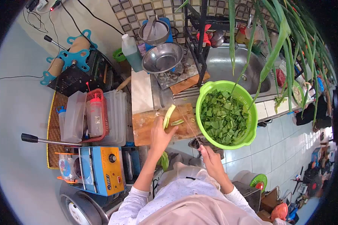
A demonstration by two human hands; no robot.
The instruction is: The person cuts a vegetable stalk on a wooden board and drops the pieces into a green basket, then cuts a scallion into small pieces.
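Note:
A wooden cutting board (144,129) lies on the counter before me. My left hand (161,134) is over its middle, fingers around pale green stalks (169,115). A short piece of green stalk (177,122) lies on the board just right of that hand. My right hand (211,159) is closed on the handle of a knife (188,125), whose thin blade slants up and left across the board's right part. Beside the board at the right stands a bright green basket (252,129) filled with chopped green leaves (223,117).
Behind the basket is a steel sink (223,62), with long green leaves (272,56) hanging over it. A metal bowl (162,58) and a bottle (131,53) stand behind the board. Plastic containers (114,118) and a blue-orange machine (112,170) are at the left.

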